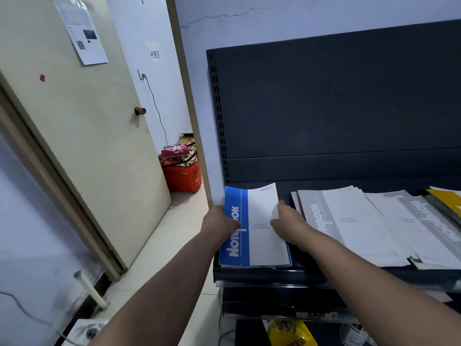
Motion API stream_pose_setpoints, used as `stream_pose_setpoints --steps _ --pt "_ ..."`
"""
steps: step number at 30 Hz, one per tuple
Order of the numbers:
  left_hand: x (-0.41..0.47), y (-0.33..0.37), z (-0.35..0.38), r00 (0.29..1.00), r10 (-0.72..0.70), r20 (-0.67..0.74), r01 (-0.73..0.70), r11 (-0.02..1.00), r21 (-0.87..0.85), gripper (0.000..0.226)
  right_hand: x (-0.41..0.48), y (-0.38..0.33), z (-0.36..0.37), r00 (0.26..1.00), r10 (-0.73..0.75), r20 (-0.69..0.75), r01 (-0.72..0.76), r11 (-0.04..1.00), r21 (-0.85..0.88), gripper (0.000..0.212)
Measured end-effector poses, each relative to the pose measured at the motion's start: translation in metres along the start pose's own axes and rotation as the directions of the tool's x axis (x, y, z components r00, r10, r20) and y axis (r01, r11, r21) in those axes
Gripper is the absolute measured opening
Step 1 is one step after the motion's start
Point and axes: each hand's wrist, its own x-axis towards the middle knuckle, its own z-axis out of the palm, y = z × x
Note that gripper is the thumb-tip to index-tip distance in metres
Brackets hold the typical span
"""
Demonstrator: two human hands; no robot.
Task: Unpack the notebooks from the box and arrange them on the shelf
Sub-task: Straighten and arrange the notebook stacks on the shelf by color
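Gripping the left edge of a blue notebook [259,236], the left hand [220,222] has its thumb laid over the white word printed on the blue band. The right hand [290,221] holds the opposite edge, with thumb and fingers curled onto the white part of the cover. The notebook lies flat at the left end of the dark shelf [262,277], its near edge close to the shelf front. Thin blue layers show under this edge.

Just beside the right hand, grey notebooks [349,221] lie spread and overlapping along the same shelf. A yellow notebook [446,198] is at the far right. Behind them stands the dark back panel [324,108].

To the left a door [87,126] is open, with a printed sheet [81,31] fixed on it. Through the doorway a red basket [183,174] with packets sits on the floor. Below the shelf a yellow bag [291,333] is partly visible.
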Motion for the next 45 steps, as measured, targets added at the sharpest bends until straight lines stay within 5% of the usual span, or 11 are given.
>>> stream_pose_setpoints --steps 8,12,17,26,35,45 --pt "0.005 -0.005 0.007 0.999 0.012 -0.047 0.001 0.966 0.259 0.043 0.004 0.002 0.010 1.000 -0.005 -0.002 0.005 0.975 -0.220 0.061" --pt "0.006 -0.004 0.007 0.987 0.103 -0.121 -0.031 0.873 0.486 0.065 0.003 0.006 0.014 0.975 -0.192 -0.111 0.099 0.826 -0.555 0.039" --pt "0.002 0.000 0.012 0.974 0.221 -0.051 -0.134 0.742 0.656 0.041 -0.004 0.005 0.019 0.949 -0.310 -0.066 0.178 0.694 -0.697 0.042" --pt "-0.001 0.012 0.016 0.961 0.275 0.010 -0.177 0.589 0.789 0.023 -0.022 0.030 -0.015 0.911 -0.356 -0.210 0.125 0.722 -0.681 0.035" --pt "-0.022 0.060 0.072 0.892 0.446 0.076 -0.379 0.644 0.665 0.026 -0.044 0.110 -0.091 0.931 -0.145 -0.336 -0.104 0.777 -0.621 0.045" --pt "-0.041 0.098 0.128 0.961 0.263 0.085 -0.273 0.858 0.434 0.012 -0.047 0.156 -0.120 0.966 -0.135 -0.218 0.000 0.850 -0.527 0.036"
